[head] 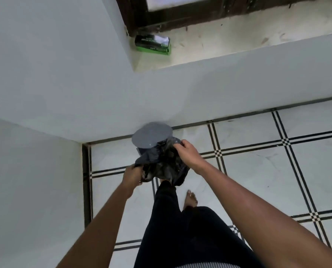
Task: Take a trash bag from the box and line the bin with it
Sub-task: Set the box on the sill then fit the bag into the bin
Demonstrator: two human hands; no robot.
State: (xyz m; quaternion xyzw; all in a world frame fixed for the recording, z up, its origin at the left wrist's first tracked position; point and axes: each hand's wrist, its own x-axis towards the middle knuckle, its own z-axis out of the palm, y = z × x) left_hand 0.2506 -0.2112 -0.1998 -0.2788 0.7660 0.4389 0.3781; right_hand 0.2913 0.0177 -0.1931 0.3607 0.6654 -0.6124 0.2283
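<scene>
A black trash bag (162,164) hangs crumpled over a small grey bin, whose raised round lid (151,134) leans against the wall. The bin's body is mostly hidden under the bag. My left hand (132,176) grips the bag's near-left edge. My right hand (187,152) pinches the bag's far-right edge, close to the lid. The green and black box of trash bags (152,44) lies on the window sill above, its top torn open.
The bin stands in a corner where two white walls (45,93) meet on a tiled floor (258,161). A deep stone sill (229,41) juts above. My legs in dark trousers (180,229) and a bare foot (190,198) are just behind the bin.
</scene>
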